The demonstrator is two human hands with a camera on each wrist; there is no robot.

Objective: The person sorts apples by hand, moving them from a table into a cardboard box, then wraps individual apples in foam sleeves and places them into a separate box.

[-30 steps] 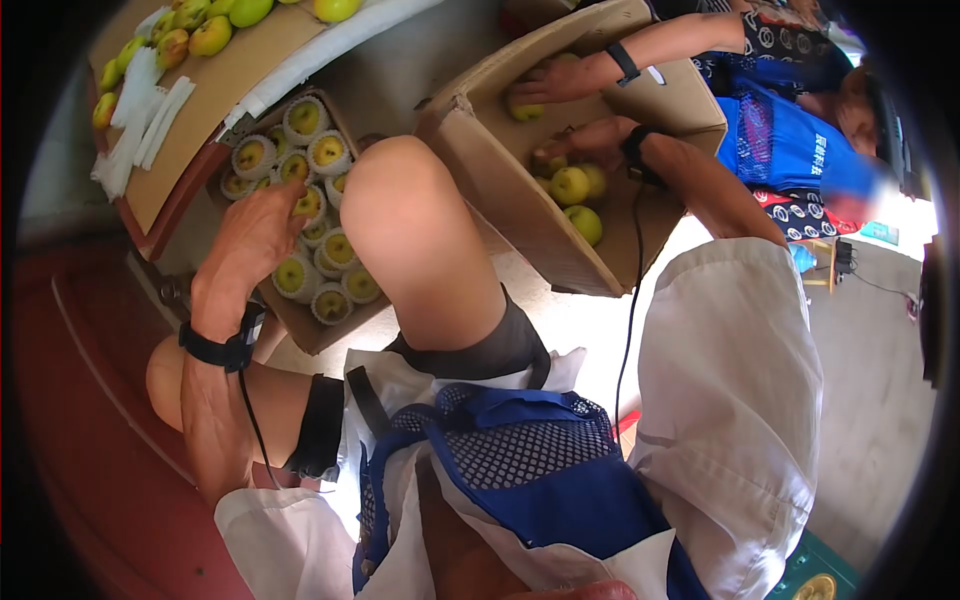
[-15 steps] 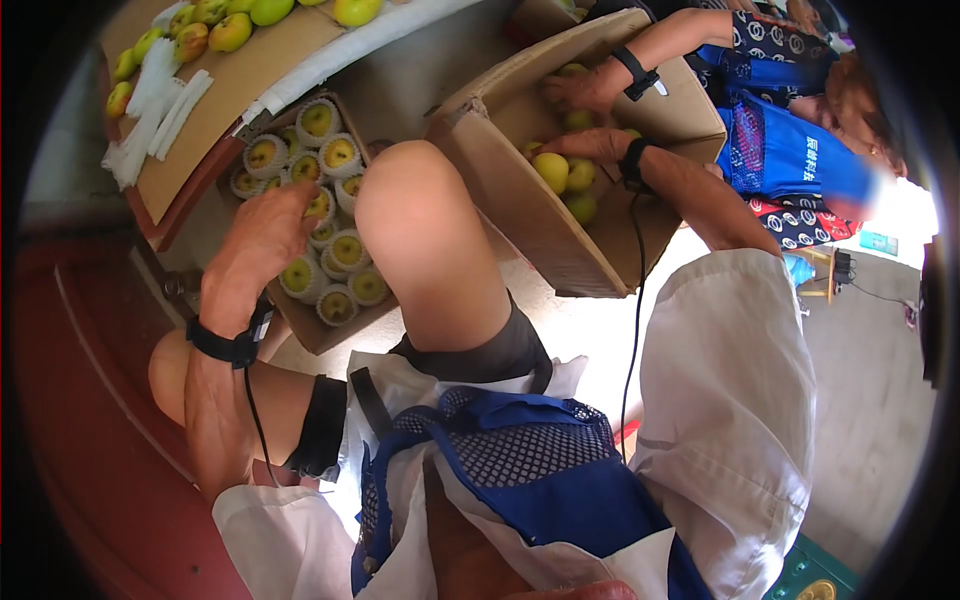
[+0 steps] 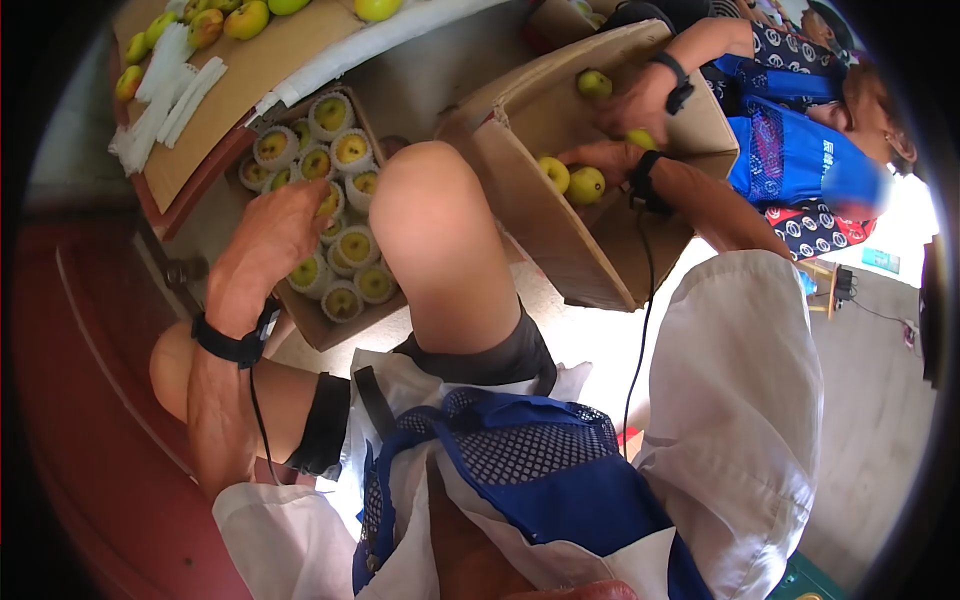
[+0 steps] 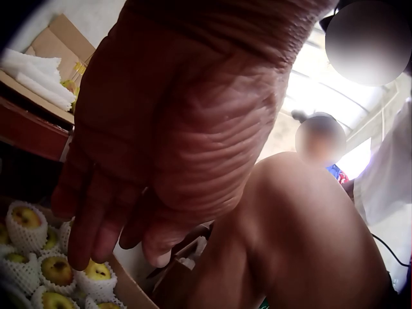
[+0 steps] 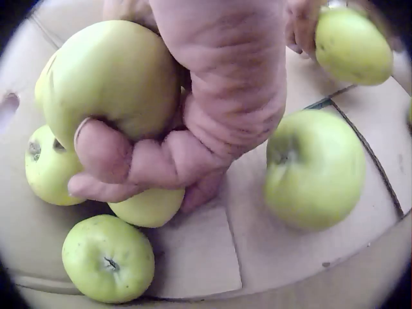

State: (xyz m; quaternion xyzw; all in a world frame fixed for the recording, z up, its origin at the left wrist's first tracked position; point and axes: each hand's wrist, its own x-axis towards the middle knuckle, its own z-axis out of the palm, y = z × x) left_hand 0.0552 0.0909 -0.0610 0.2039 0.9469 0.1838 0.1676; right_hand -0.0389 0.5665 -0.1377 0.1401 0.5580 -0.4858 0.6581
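Observation:
My left hand (image 3: 275, 235) hangs over a cardboard box (image 3: 318, 335) of green-yellow apples in white foam nets. Its fingertips overlap one netted apple (image 3: 328, 200) in the head view; the left wrist view shows the fingers (image 4: 90, 222) loosely extended, holding nothing. Inside a taller cardboard box (image 3: 570, 235), my right hand (image 3: 612, 160) grips a bare green apple (image 5: 112, 77), the thumb (image 5: 103, 151) curled against its side. Several loose apples lie around that hand, one below it (image 5: 108, 259) and one to its right (image 5: 315, 169) in the right wrist view.
Another person in a blue vest (image 3: 765, 150) reaches into the tall box, a hand (image 3: 640, 100) beside an apple (image 3: 640, 138). My knee (image 3: 430, 210) stands between the boxes. At upper left, a cardboard-topped table (image 3: 215, 110) holds apples and white foam nets (image 3: 190, 100).
The other person's hand has moved right and nearer inside the tall box, uncovering an apple at its far end. Apples by my right hand have shifted. My left hand stays over the netted apples.

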